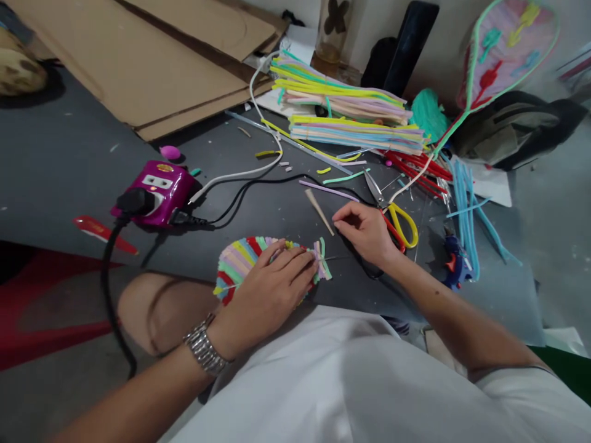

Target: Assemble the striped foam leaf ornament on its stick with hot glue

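Note:
My left hand [272,280] lies flat over a striped, rounded pipe-cleaner piece [237,259] near the table's front edge, fingers stretched across it and hiding its middle. At its right end sits a small bow-like bit [323,258] of green and pale pipe cleaner, with a thin wire pointing right. My right hand [367,232] is closed in a pinch above the table; what its fingertips hold, if anything, is too small to make out. Just left of them lies a tapered beige stick [318,211]. Scissors [406,226] with yellow and red handles lie behind that hand.
Bundles of coloured pipe cleaners [355,132] lie at the back. A purple power socket box [159,191] with cables stands left, beside a red cutter [104,234]. Cardboard sheets [175,67] are behind it. A blue glue gun [456,261] and a fan-shaped craft [508,55] are right.

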A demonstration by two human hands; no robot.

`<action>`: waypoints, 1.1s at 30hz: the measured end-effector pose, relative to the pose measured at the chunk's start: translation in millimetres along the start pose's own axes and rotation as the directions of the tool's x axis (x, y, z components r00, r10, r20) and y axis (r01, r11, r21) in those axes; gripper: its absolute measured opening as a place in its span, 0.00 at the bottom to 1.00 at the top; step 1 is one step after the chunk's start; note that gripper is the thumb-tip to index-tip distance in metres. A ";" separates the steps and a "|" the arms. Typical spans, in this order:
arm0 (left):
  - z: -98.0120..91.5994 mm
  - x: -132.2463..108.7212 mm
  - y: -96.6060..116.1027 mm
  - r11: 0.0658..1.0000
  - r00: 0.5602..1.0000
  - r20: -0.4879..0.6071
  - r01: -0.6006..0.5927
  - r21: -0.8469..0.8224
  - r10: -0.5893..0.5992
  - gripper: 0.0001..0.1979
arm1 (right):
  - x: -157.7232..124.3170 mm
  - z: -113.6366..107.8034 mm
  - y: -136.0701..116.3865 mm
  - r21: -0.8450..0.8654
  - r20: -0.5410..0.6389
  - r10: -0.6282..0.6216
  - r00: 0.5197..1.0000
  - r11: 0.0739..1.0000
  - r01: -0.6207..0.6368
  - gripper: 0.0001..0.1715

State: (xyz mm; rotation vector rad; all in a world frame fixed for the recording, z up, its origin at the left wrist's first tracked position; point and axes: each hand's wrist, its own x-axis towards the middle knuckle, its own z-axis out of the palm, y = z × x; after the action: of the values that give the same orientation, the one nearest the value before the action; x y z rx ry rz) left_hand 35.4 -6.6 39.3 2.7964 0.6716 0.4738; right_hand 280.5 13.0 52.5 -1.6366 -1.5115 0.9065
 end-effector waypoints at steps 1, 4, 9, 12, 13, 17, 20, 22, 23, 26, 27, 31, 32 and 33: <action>0.2 -0.3 0.4 1.000 1.000 0.006 0.002 0.000 -0.002 0.15 | 1.0 0.5 -0.3 -0.077 0.019 -0.008 1.000 0.997 0.010 0.02; 0.9 -0.7 1.3 1.000 1.000 0.014 0.015 -0.005 -0.015 0.16 | 7.7 3.2 -11.4 -0.304 0.087 -0.066 0.994 0.948 0.089 0.03; 2.4 -1.1 1.6 1.000 1.000 -0.001 0.019 -0.004 -0.019 0.15 | 31.8 24.1 -46.4 -0.649 0.341 0.109 0.934 0.746 0.150 0.05; 2.1 -1.6 1.8 1.000 1.000 -0.012 0.020 0.000 -0.020 0.15 | 46.1 29.3 -57.2 -0.670 0.433 0.171 0.885 0.718 0.189 0.03; 1.9 -1.7 1.8 1.000 1.000 -0.011 0.021 0.002 -0.021 0.15 | 48.8 27.5 -57.4 -0.630 0.439 0.145 0.887 0.754 0.188 0.04; 2.3 -2.1 2.0 1.000 1.000 -0.012 0.018 0.008 -0.018 0.15 | 44.2 10.3 -46.4 -0.227 0.453 0.058 0.890 0.973 0.052 0.09; 3.7 -2.6 2.1 1.000 1.000 -0.027 0.007 0.015 -0.006 0.15 | 29.5 2.6 -38.1 -0.085 0.485 0.065 0.872 0.996 -0.027 0.09; 4.0 -2.9 2.4 1.000 1.000 -0.018 0.005 0.024 -0.004 0.15 | 19.8 4.3 -36.8 -0.151 0.435 0.066 0.898 0.989 0.000 0.05; 3.9 -3.0 2.7 1.000 1.000 -0.012 0.005 0.030 -0.004 0.15 | 15.8 6.5 -37.3 -0.194 0.409 0.067 0.910 0.981 0.014 0.05; 3.0 -2.9 3.6 0.999 1.000 0.014 0.004 0.047 -0.004 0.16 | 8.1 14.2 -40.2 -0.254 0.371 0.063 0.927 0.967 0.035 0.06; 2.8 -2.9 3.7 0.999 1.000 0.019 0.002 0.052 -0.003 0.16 | 6.8 15.9 -41.0 -0.254 0.361 0.055 0.931 0.966 0.042 0.06; 3.2 -3.2 3.7 0.998 0.999 0.031 -0.010 0.060 0.009 0.16 | 4.5 17.0 -42.2 -0.257 0.334 0.002 0.943 0.962 0.089 0.08; 3.6 -3.2 3.6 0.998 1.000 0.028 -0.013 0.060 0.012 0.16 | 4.2 16.6 -42.2 -0.262 0.334 -0.006 0.943 0.960 0.099 0.08; 4.0 -3.3 3.5 0.998 1.000 0.023 -0.015 0.061 0.014 0.15 | 4.1 16.3 -42.1 -0.268 0.334 -0.011 0.942 0.958 0.107 0.08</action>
State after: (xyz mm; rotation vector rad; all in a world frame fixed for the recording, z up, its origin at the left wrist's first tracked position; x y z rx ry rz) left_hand 35.5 -11.7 35.8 2.8615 0.6723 0.4308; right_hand 245.9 20.1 81.1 -1.6842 -1.9888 1.0053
